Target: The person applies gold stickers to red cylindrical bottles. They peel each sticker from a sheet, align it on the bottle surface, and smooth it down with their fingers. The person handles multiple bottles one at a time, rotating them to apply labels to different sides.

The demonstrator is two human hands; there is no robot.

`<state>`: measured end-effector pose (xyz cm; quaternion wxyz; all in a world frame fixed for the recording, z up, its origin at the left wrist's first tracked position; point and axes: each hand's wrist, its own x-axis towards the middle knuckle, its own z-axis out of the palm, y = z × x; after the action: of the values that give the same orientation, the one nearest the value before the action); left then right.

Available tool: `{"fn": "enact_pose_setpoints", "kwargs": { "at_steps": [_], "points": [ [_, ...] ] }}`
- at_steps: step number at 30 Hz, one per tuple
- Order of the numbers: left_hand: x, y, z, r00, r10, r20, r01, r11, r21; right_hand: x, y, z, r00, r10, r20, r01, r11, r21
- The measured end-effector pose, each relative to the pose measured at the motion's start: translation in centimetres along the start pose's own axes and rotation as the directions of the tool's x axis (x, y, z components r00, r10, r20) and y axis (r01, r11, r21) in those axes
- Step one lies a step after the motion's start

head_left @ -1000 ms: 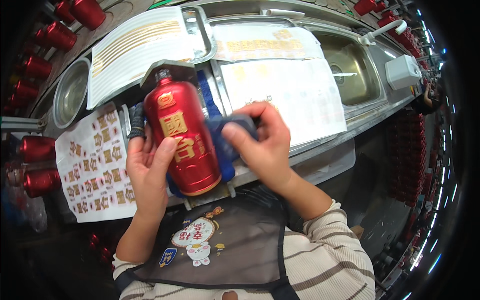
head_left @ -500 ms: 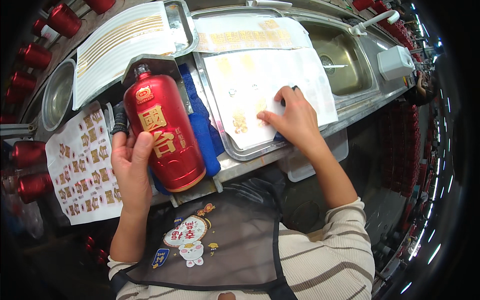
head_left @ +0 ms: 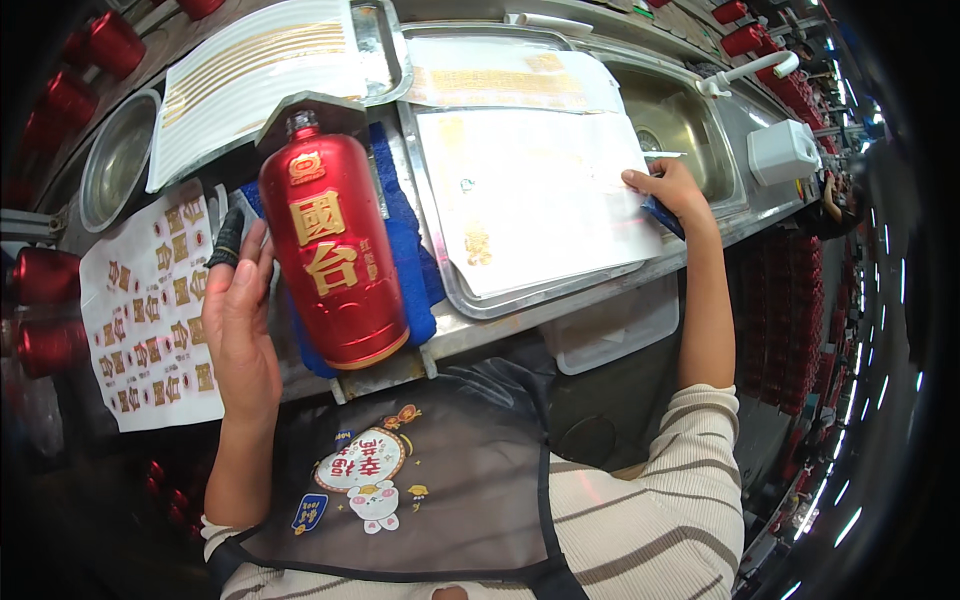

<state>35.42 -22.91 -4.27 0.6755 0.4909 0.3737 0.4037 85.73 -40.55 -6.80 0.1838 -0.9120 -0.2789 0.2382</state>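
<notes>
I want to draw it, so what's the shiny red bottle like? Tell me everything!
The shiny red, metallic-looking bottle has a narrow dark neck, rounded shoulders, a gold emblem, gold characters and a gold band round its base. It lies back, neck end farther away, over a blue cloth, with a grey angular metal-looking plate behind its neck. The open left hand is beside it; whether they touch is unclear.

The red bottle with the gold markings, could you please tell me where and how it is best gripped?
Probably take the red bottle around its broad, rounded body, about midway along, coming from its left, where the open left grip is close beside it. The narrow neck points to the far side, so it seems farther to reach.
</notes>
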Motion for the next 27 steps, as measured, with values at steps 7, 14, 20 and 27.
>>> {"fn": "enact_pose_setpoints", "kwargs": {
  "at_steps": [7, 14, 20, 27],
  "points": [
    [-0.9, 1.5, -0.7, 0.992, 0.127, -0.026, -0.124, 0.989, 0.078, -3.9, -2.0, -1.1, 0.867, -0.305, -0.395, 0.252, 0.951, -0.18],
    [-1.1, 5.6, 3.3, 0.892, 0.408, 0.194, -0.398, 0.913, -0.091, -16.2, -17.0, -0.1, 0.803, -0.592, -0.067, 0.591, 0.806, -0.037],
    [-1.5, 3.4, 9.1, 0.703, 0.389, 0.595, -0.519, 0.853, 0.056, -22.5, -21.9, -1.4, 0.601, -0.791, 0.12, 0.765, 0.612, 0.203],
    [-6.3, 5.1, 0.4, 0.917, -0.126, 0.378, -0.027, 0.926, 0.376, -22.5, -18.7, 5.5, 0.811, -0.569, 0.136, 0.404, 0.713, 0.573]
  ]
}}
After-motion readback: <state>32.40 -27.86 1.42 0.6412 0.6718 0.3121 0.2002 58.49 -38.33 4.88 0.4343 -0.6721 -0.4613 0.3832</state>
